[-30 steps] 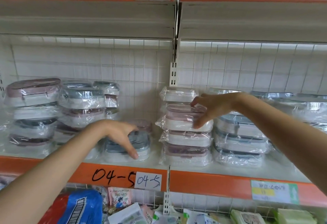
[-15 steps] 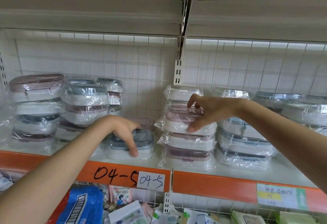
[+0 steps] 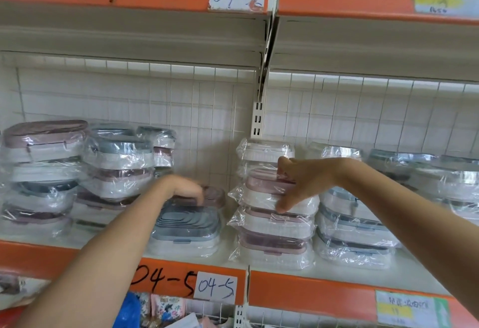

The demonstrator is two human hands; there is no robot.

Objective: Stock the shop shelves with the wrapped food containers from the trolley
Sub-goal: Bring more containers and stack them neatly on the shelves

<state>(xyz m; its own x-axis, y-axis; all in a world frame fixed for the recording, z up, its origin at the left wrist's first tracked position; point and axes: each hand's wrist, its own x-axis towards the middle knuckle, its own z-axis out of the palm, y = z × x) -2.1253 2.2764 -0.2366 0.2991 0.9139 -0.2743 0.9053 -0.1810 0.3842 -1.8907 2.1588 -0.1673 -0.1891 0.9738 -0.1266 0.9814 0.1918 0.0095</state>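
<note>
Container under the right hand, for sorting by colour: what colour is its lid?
Pink lid, head view.

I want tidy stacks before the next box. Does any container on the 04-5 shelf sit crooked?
Yes. The pink-lidded wrapped container that the right hand grips sits skewed on its three-high stack, overhanging to the left. The other stacks look straight enough.

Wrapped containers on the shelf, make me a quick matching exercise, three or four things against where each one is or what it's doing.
Things:
1. right hand
2. left hand
3. blue-lidded container
4. 04-5 paper label

Places or states:
A. on the orange shelf edge
B. grips the top pink-lidded container of a stack
C. alone at the shelf front
D. reaches above the blue-lidded container

Pairs: 1-B, 2-D, 3-C, 4-A
</note>
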